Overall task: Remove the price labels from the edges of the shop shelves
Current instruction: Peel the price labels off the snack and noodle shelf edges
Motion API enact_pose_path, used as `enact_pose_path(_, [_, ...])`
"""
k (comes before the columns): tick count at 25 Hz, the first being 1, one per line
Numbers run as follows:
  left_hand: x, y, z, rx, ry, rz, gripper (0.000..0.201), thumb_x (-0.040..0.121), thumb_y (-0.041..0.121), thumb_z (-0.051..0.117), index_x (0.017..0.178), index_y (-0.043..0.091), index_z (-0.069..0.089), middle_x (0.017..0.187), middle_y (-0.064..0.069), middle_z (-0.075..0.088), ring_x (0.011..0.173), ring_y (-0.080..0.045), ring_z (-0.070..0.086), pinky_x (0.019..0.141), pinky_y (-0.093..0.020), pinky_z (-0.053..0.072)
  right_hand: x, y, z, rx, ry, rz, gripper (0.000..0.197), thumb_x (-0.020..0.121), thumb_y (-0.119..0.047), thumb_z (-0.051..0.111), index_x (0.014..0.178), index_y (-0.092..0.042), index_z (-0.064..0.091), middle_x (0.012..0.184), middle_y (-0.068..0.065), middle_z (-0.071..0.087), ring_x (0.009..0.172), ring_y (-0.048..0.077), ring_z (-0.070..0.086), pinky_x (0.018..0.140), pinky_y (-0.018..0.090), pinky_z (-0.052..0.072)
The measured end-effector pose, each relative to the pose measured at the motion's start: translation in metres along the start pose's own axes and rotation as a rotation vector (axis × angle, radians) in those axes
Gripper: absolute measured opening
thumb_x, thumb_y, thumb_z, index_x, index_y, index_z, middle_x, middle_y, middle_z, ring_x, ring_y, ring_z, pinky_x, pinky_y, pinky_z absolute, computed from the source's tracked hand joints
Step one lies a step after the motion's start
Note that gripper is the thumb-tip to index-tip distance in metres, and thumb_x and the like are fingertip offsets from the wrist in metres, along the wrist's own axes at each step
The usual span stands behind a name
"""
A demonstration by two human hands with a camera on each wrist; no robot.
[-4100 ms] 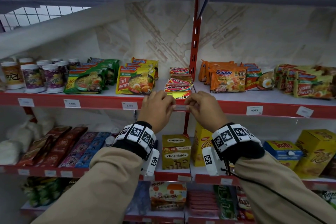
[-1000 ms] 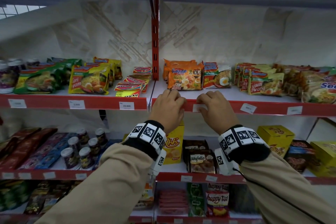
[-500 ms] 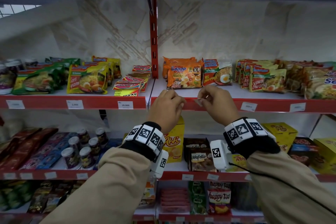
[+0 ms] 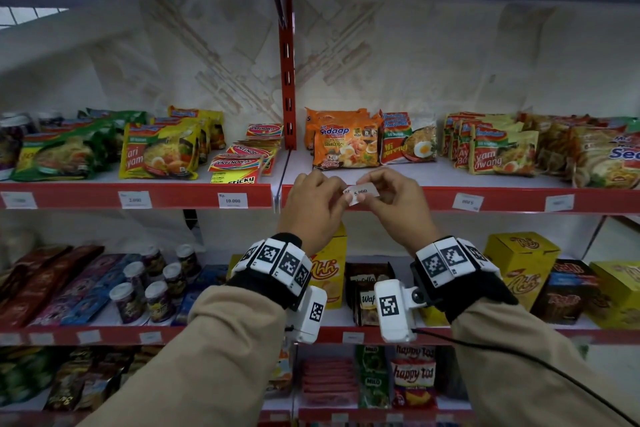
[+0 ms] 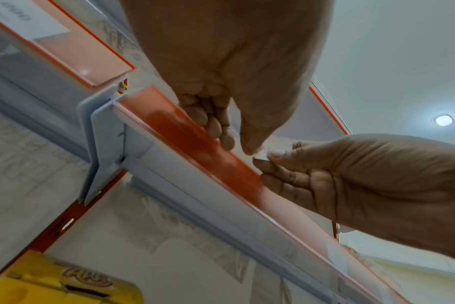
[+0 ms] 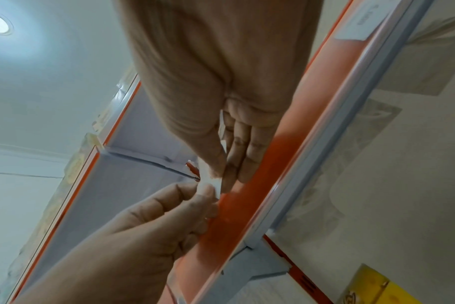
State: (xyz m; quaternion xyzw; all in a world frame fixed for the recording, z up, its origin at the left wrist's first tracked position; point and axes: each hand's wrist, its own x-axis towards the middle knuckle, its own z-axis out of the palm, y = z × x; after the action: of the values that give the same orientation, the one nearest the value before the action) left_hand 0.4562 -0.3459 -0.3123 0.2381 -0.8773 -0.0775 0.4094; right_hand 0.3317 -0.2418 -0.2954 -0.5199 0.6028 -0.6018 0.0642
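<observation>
A white price label (image 4: pixel 362 191) printed 5.000 is off the red shelf edge (image 4: pixel 512 198) and hangs just in front of it. My left hand (image 4: pixel 337 199) pinches its left end and my right hand (image 4: pixel 374 196) pinches its right end. From the left wrist, the left fingers (image 5: pixel 221 133) hang beside the red strip (image 5: pixel 195 142) and the right hand (image 5: pixel 351 181) holds the label (image 5: pixel 279 145). The right wrist view shows the label (image 6: pixel 212 182) between the right fingers (image 6: pixel 237 162) and the left hand (image 6: pixel 156 226).
More price labels sit in the same red edge: 10.000 (image 4: pixel 232 200) and 2.000 (image 4: pixel 134 199) to the left, two (image 4: pixel 467 201) (image 4: pixel 558 202) to the right. Noodle packets (image 4: pixel 344 144) lie on the shelf behind my hands. Boxes and cups fill the shelf below.
The label has come out of the shelf edge. My right hand drew it out, and now both hands hold it a little in front of the strip. Earlier still, both hands worked further left.
</observation>
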Motion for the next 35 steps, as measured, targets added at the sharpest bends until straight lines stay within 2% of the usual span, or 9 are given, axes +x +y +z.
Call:
enact_pose_path(3, [0.001,-0.001,0.000,-0.008,-0.008,0.003,0.021,0.093,0.037,0.056,0.097,0.018,0.064,0.089,0.001,0.050,0.091,-0.020,0.043,0.074,-0.031,0.035,0.001,-0.001,-0.007,-0.260,0.003,-0.128,0.004,0.088,-0.014,0.065,0.091,-0.013,0.067,0.079,-0.004,0.067,0.070,0.006,0.062,0.063,0.022,0.049])
enact_pose_path(6, [0.000,-0.002,-0.002,0.001,0.003,0.032,0.020,0.090,0.037,0.060,0.097,0.019,0.064,0.090,0.003,0.052,0.092,-0.019,0.046,0.075,-0.031,0.038,0.004,-0.001,-0.015,-0.453,-0.003,-0.199,0.010,0.088,-0.011,0.063,0.094,-0.017,0.068,0.077,-0.004,0.066,0.069,0.008,0.060,0.064,0.025,0.049])
enact_pose_path(10, [0.000,-0.003,-0.006,0.032,-0.011,0.048,0.028,0.085,0.038,0.063,0.110,0.024,0.058,0.090,0.009,0.054,0.092,-0.014,0.046,0.073,-0.028,0.037,0.011,-0.001,-0.019,-0.450,0.100,-0.204,0.011,0.091,-0.010,0.059,0.097,-0.015,0.066,0.082,-0.003,0.065,0.078,0.014,0.061,0.069,0.028,0.050])
enact_pose_path(13, [-0.001,-0.002,-0.007,0.035,-0.018,0.050,0.037,0.085,0.036,0.064,0.118,0.024,0.054,0.087,0.014,0.050,0.091,-0.014,0.045,0.072,-0.027,0.034,0.014,0.003,-0.016,-0.530,0.045,-0.239,0.011,0.090,-0.006,0.058,0.094,-0.011,0.067,0.090,0.005,0.065,0.087,0.022,0.058,0.075,0.036,0.048])
enact_pose_path(15, [-0.001,0.000,-0.007,0.062,-0.028,0.055,0.038,0.087,0.036,0.063,0.121,0.025,0.053,0.090,0.010,0.051,0.092,-0.016,0.045,0.074,-0.027,0.033,0.014,0.006,-0.013,-0.560,0.003,-0.232,0.010,0.089,-0.007,0.058,0.093,-0.011,0.067,0.091,0.004,0.063,0.089,0.023,0.055,0.076,0.036,0.045])
enact_pose_path(20, [0.001,0.003,-0.006,0.164,-0.060,0.061,0.021,0.093,0.031,0.058,0.109,0.021,0.064,0.096,-0.003,0.052,0.094,-0.023,0.044,0.076,-0.032,0.036,0.016,0.007,-0.015,-0.638,-0.096,-0.225,0.009,0.090,-0.012,0.059,0.093,-0.016,0.066,0.084,-0.006,0.055,0.085,0.015,0.043,0.071,0.026,0.031])
enact_pose_path(23, [0.003,0.004,-0.008,0.153,-0.074,0.055,0.021,0.095,0.029,0.055,0.107,0.019,0.068,0.095,-0.003,0.051,0.094,-0.023,0.044,0.075,-0.032,0.036,0.018,0.005,-0.021,-0.721,-0.166,-0.227,0.006,0.087,-0.019,0.062,0.091,-0.017,0.066,0.083,-0.004,0.053,0.086,0.017,0.044,0.072,0.026,0.031])
enact_pose_path(29, [0.007,0.009,-0.011,0.228,-0.119,0.062,0.025,0.097,0.029,0.051,0.109,0.018,0.069,0.095,-0.003,0.050,0.094,-0.022,0.042,0.073,-0.026,0.027,0.022,0.007,-0.026,-0.844,-0.234,-0.202,0.013,0.090,-0.021,0.062,0.098,-0.014,0.069,0.096,0.008,0.056,0.098,0.025,0.045,0.079,0.029,0.033])
enact_pose_path(35, [0.007,0.014,-0.013,0.253,-0.185,0.004,0.026,0.098,0.031,0.048,0.111,0.022,0.068,0.098,-0.001,0.050,0.096,-0.023,0.043,0.076,-0.031,0.033,0.026,0.010,-0.028,-0.866,-0.291,-0.209,0.015,0.092,-0.021,0.059,0.098,-0.015,0.071,0.094,0.007,0.052,0.100,0.027,0.045,0.081,0.032,0.038])
